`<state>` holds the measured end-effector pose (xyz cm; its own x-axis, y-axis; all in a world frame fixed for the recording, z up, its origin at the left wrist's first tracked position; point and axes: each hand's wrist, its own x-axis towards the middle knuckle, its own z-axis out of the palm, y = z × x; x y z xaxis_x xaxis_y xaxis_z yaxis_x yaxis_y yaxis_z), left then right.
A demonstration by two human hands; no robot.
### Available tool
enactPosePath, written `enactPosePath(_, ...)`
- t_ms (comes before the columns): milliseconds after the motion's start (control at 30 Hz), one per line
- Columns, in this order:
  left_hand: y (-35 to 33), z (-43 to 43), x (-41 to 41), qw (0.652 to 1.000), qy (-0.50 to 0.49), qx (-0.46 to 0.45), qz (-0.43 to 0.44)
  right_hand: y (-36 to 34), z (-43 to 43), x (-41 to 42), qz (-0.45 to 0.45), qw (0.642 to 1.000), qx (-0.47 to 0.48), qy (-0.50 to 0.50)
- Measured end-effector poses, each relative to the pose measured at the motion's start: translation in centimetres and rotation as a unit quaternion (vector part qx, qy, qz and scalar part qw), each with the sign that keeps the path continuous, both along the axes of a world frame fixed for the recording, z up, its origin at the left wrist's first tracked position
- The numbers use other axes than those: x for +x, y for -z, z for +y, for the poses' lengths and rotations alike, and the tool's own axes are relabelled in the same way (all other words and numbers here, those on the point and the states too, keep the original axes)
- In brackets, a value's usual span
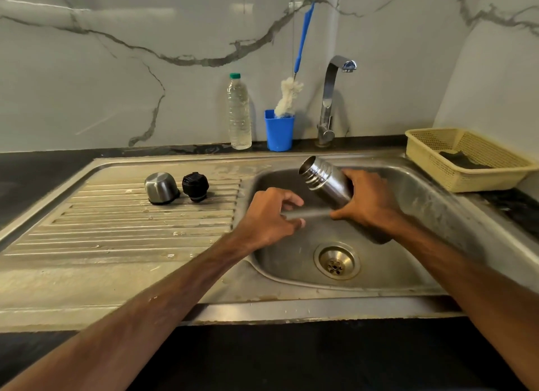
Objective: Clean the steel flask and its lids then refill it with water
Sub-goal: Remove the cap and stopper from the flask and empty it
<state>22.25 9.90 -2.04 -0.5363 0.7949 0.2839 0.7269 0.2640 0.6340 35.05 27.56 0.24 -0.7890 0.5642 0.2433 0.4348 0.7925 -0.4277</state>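
Over the sink basin [414, 192], I hold the steel flask [326, 183] in my right hand [370, 199], the grip clamped around its body, the open threaded mouth tilted up and to the left, toward the tap [335, 99]. My left hand [269, 215] hovers just beside the flask, fingers curled but apart, closed on nothing. No water can be seen running from the spout.

Both lids wait on the ribbed draining board [116, 230]: the steel cup lid [161, 188] mouth-down, the black stopper [195, 186] just beside it, both well apart from the flask.

By my reading the flask is ready for scrubbing or rinsing, and the bottle brush [288, 96] standing in the blue cup [279, 131] behind the sink is the tool for the inside. To do this well I would keep the right hand low on the body (wet steel slips easily), hold the mouth over the basin so any spill falls toward the drain [337, 261], and send the free left hand for the brush or the tap lever. The brush should enter in line with the neck so the wire does not scrape the threads.

A clear plastic water bottle [239, 113] stands on the worktop [43, 169] next to the cup, and a yellow basket [437, 154] sits at the right.
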Motion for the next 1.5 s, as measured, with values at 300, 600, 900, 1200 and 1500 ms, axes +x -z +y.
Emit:
enactPosePath(300,0.0,-0.8,-0.7,0.997,-0.055,0.008,0.056,-0.6,1.7,0.4,-0.046,0.993,0.100,0.046)
enactPosePath(600,-0.3,-1.4,-0.8,0.986,-0.088,-0.046,0.131,-0.9,1.6,0.6,-0.036,0.987,0.153,0.040)
enactPosePath(900,-0.2,-1.5,-1.1,0.979,-0.111,-0.090,0.147,-0.9,1.5,0.4,-0.033,0.988,0.147,0.034)
enactPosePath(1200,-0.4,-1.5,-0.8,0.977,-0.114,-0.099,0.152,-0.8,1.8,0.4,-0.016,0.986,0.165,0.020)
enactPosePath(1500,-0.6,-1.6,-0.5,0.975,-0.119,-0.106,0.152,-0.8,2.0,0.6,0.008,0.983,0.184,0.011)
